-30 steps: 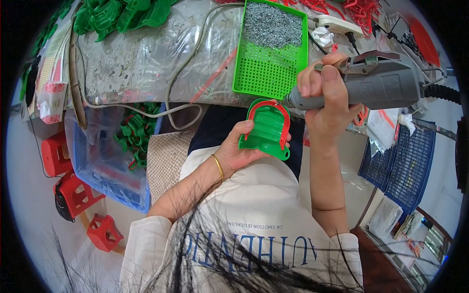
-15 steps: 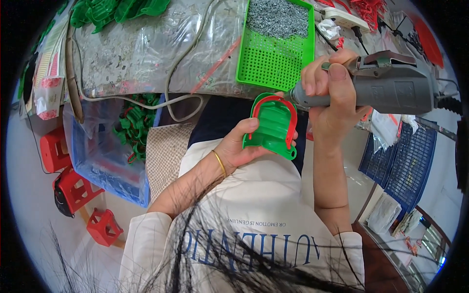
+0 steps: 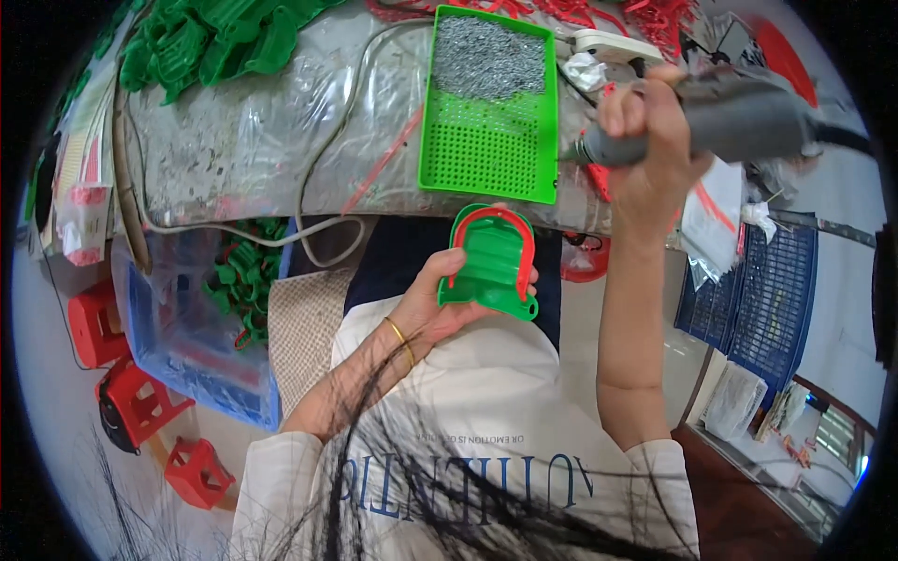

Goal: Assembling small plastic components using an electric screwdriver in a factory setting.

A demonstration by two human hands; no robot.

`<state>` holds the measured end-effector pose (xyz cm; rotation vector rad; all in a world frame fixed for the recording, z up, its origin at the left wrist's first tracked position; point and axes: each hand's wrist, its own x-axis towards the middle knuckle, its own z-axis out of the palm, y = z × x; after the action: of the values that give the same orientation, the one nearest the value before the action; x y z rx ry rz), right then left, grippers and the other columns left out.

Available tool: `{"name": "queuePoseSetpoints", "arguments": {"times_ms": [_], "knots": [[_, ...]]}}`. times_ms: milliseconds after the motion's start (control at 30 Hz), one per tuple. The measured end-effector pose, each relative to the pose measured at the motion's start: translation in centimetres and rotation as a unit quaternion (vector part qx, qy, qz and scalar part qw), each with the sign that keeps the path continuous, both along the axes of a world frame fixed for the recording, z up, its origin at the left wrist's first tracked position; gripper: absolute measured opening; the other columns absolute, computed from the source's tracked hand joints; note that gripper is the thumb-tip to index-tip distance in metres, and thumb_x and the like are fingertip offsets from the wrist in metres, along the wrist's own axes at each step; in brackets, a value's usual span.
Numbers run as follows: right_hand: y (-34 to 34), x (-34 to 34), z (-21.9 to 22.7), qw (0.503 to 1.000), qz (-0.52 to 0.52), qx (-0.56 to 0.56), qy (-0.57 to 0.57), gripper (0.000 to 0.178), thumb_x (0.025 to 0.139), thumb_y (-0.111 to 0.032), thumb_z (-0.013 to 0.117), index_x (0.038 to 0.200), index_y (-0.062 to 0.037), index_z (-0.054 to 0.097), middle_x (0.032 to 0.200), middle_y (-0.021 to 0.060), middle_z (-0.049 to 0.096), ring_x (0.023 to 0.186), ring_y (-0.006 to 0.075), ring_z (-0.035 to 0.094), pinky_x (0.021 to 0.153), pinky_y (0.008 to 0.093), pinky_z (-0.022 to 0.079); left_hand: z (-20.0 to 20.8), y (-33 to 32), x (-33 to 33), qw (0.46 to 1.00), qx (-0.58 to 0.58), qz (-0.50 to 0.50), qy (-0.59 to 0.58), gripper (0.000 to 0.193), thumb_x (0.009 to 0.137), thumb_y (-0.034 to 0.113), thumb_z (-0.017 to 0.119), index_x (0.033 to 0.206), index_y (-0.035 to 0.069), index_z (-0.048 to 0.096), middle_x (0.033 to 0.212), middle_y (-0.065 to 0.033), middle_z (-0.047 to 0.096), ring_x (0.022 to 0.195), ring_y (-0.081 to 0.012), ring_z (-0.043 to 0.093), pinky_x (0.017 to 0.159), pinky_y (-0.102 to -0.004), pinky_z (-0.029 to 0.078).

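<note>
My left hand [image 3: 430, 299] is closed around a green plastic shell [image 3: 493, 251] in front of my lap, thumb on its left edge and fingers wrapped under it. A red U-shaped strip [image 3: 528, 245] lies along the shell's curved rim. Up at the right, my right hand [image 3: 655, 136] grips a grey electric screwdriver [image 3: 748, 117], slightly smeared by motion. Its tip points left, beside the right edge of a bright green perforated tray [image 3: 486, 164] and apart from the shell. Small silvery screws [image 3: 491, 61] are heaped in the tray's far half.
Green plastic pieces [image 3: 210, 47] are piled at the table's far left. Red strips [image 3: 655, 23] and a white power strip [image 3: 613, 45] lie at the far right. A looped cable [image 3: 323, 154] crosses the table. Below stand a blue crate [image 3: 201, 397] of green parts and red stools [image 3: 196, 472].
My right hand has lifted the screwdriver away from the shell, so its tip no longer meets the red strip. My left hand still holds the shell. The whole view has shifted slightly.
</note>
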<state>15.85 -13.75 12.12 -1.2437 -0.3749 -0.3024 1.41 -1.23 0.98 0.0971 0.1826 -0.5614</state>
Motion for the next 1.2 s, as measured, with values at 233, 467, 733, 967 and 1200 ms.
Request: {"name": "queuePoseSetpoints", "arguments": {"times_ms": [233, 467, 733, 967, 1200], "knots": [[-0.3, 3.5, -4.3, 0.999, -0.032, -0.035, -0.02, 0.01, 0.082, 0.0, 0.061, 0.09, 0.0012, 0.055, 0.065, 0.003, 0.05, 0.053, 0.0122, 0.047, 0.053, 0.0291, 0.042, -1.1, 0.2, 0.3, 0.999, -0.007, -0.028, -0.018, 0.076, 0.079, 0.046, 0.061, 0.132, -0.003, 0.037, 0.123, -0.0259, 0.05, 0.114, -0.0353, 0.052, 0.102, -0.0469, 0.039], [-0.4, 4.9, -6.4, 0.997, -0.059, -0.056, -0.013, 0.007, 0.083, -0.001, 0.06, 0.087, 0.002, 0.054, 0.064, 0.0026, 0.051, 0.053, 0.0105, 0.048, 0.054, 0.0269, 0.043, -1.2, 0.2, 0.5, 0.999, 0.003, -0.032, -0.011, 0.076, 0.08, 0.046, 0.061, 0.132, -0.003, 0.037, 0.123, -0.0263, 0.05, 0.114, -0.0351, 0.051, 0.102, -0.047, 0.038], [-0.2, 5.2, -6.8, 0.995, -0.063, -0.072, -0.021, 0.007, 0.084, -0.002, 0.06, 0.086, 0.0024, 0.054, 0.064, 0.0031, 0.052, 0.054, 0.0112, 0.05, 0.055, 0.027, 0.044, -1.5, 0.2, 0.5, 0.999, -0.014, -0.033, -0.012, 0.074, 0.081, 0.043, 0.06, 0.134, -0.002, 0.035, 0.125, -0.0265, 0.049, 0.115, -0.0361, 0.051, 0.103, -0.0473, 0.037], [-0.2, 5.2, -6.8, 0.995, -0.066, -0.075, -0.028, 0.008, 0.085, -0.003, 0.06, 0.086, 0.0024, 0.055, 0.064, 0.0034, 0.053, 0.055, 0.0116, 0.051, 0.056, 0.0273, 0.045, -2.0, 0.3, 0.5, 0.999, -0.03, -0.032, -0.004, 0.074, 0.081, 0.042, 0.06, 0.134, -0.002, 0.034, 0.126, -0.0268, 0.048, 0.116, -0.0368, 0.05, 0.103, -0.0478, 0.037], [0.2, 4.1, -5.0, 0.994, -0.088, -0.014, -0.058, 0.01, 0.083, -0.004, 0.063, 0.086, 0.0013, 0.055, 0.063, 0.0033, 0.052, 0.055, 0.0135, 0.05, 0.056, 0.0285, 0.044, -2.4, 0.4, 0.4, 0.998, -0.052, -0.03, 0.001, 0.072, 0.081, 0.04, 0.06, 0.133, -0.003, 0.036, 0.126, -0.027, 0.049, 0.116, -0.0377, 0.05, 0.102, -0.0492, 0.037]]}}
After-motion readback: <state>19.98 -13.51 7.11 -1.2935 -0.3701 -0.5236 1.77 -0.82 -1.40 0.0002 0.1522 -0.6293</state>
